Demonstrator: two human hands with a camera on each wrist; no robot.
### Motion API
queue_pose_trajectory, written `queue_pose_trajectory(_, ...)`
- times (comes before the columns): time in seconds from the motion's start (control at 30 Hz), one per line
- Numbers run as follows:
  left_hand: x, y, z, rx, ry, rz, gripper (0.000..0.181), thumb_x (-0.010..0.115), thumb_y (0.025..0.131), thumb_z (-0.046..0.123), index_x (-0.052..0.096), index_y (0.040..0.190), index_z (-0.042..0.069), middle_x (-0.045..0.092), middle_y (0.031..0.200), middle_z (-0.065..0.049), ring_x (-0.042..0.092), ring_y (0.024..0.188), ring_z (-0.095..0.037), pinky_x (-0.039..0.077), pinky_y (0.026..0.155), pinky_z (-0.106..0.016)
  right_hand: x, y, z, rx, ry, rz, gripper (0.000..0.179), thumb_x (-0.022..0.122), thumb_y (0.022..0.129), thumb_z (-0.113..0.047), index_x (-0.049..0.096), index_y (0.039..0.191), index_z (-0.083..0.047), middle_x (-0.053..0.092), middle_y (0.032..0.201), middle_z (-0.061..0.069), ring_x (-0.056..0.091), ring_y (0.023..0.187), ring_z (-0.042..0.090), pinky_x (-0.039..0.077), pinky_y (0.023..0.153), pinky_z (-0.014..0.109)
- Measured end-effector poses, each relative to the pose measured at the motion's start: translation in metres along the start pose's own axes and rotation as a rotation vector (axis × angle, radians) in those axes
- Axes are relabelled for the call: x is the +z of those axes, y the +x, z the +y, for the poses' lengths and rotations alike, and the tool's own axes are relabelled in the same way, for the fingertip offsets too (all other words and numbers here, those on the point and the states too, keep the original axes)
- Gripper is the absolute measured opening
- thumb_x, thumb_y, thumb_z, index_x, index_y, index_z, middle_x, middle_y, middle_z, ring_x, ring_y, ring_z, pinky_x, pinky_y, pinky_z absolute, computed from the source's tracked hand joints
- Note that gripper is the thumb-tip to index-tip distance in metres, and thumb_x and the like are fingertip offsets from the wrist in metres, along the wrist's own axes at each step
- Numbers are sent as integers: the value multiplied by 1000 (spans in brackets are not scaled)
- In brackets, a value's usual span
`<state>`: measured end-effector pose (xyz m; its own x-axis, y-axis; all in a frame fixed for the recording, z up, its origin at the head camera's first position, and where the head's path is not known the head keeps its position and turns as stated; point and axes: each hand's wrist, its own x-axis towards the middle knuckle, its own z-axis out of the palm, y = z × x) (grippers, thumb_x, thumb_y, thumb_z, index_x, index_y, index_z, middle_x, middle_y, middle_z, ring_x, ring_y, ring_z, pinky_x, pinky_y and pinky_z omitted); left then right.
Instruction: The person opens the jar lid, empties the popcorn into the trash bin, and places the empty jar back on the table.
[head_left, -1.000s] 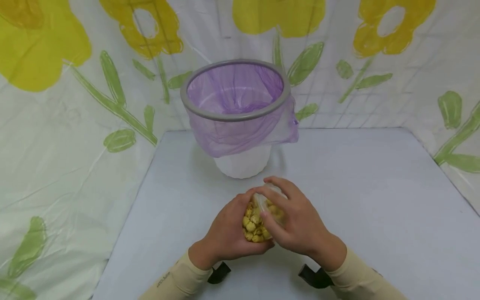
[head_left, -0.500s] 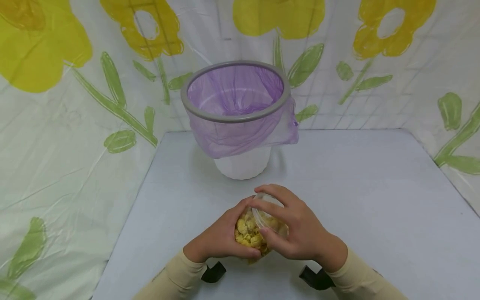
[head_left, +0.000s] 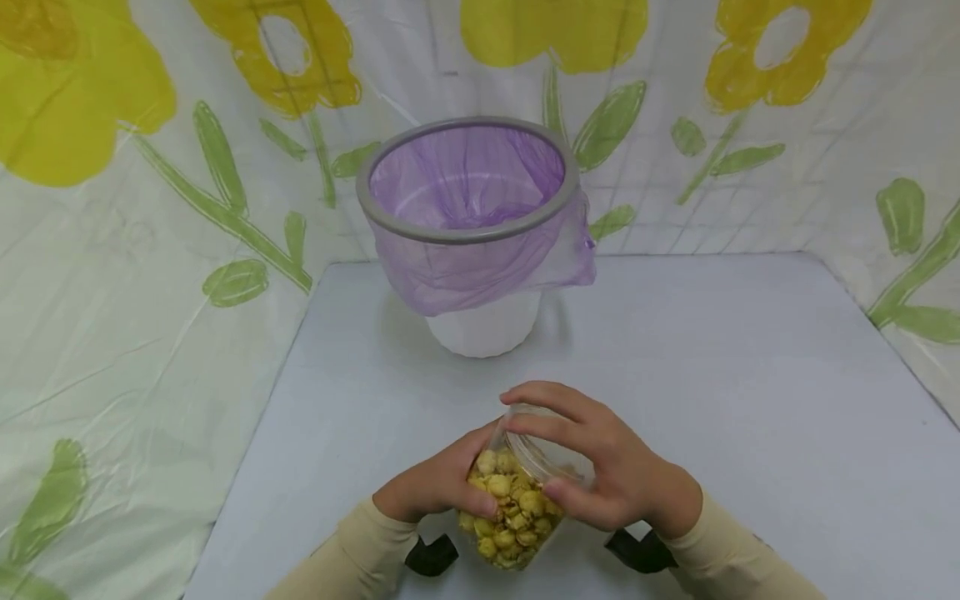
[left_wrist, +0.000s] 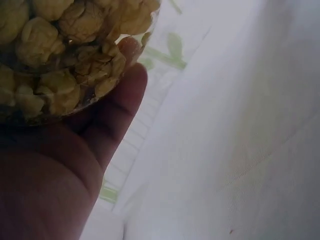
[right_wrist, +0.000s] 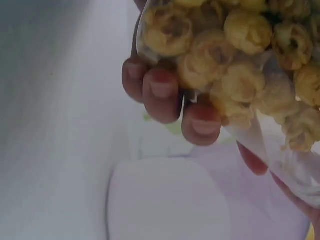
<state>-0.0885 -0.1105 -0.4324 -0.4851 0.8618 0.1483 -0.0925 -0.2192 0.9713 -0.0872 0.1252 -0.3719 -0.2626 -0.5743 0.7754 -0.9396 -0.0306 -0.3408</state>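
A clear plastic jar [head_left: 510, 521] of yellow popcorn is tilted low in the middle of the head view, its top leaning up to the right. My left hand [head_left: 435, 483] grips the jar's side, thumb lying across the front. Around the clear round lid [head_left: 551, 450] curl the fingers and thumb of my right hand [head_left: 618, 458]. The lid sits at the jar's top. In the left wrist view, the popcorn jar [left_wrist: 60, 55] rests against my palm [left_wrist: 45, 175]. Left-hand fingertips [right_wrist: 160, 95] wrap the jar's base edge in the right wrist view.
A white bin [head_left: 483, 329] with a grey rim and a purple bag [head_left: 465, 275] stands behind the hands on the pale table [head_left: 720, 375]. A flower-printed sheet [head_left: 135, 333] hangs around the back and sides. Dark curved wrist mounts [head_left: 431, 554] sit below the forearms.
Both hands have come nearer to me with the jar. The jar has tipped so more of its popcorn side shows, and the right hand stays on the lid.
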Motion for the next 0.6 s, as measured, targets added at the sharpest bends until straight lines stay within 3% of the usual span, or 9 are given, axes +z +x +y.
queue_pose_trajectory(0.17,0,0,0,-25,9,10,97,74,92,56,26,161,6,60,132,-6,67,111,-17,59,95,-41,-6,-2,3,12,22,-28,53,50,108,-33,55,147,2,55,151,20,55,138,36,45,115,45)
queue_pose_trajectory(0.37,-2,1,9,-33,83,48,96,75,92,55,26,163,12,59,134,-9,67,112,-19,59,94,-44,-17,0,2,59,-5,-70,57,50,109,-38,51,152,1,51,158,15,44,149,37,37,121,49)
queue_pose_trajectory(0.53,2,3,20,-92,203,163,91,81,89,42,31,163,23,60,133,-8,68,108,-21,61,89,-44,-25,5,-2,124,20,-31,69,34,112,-50,42,157,3,44,163,17,36,154,38,27,126,46)
queue_pose_trajectory(0.6,6,4,25,-121,238,218,92,83,87,37,31,162,30,59,134,-7,67,108,-23,60,88,-43,-27,6,-6,215,25,-17,66,27,114,-46,39,159,1,42,164,15,33,155,36,23,128,41)
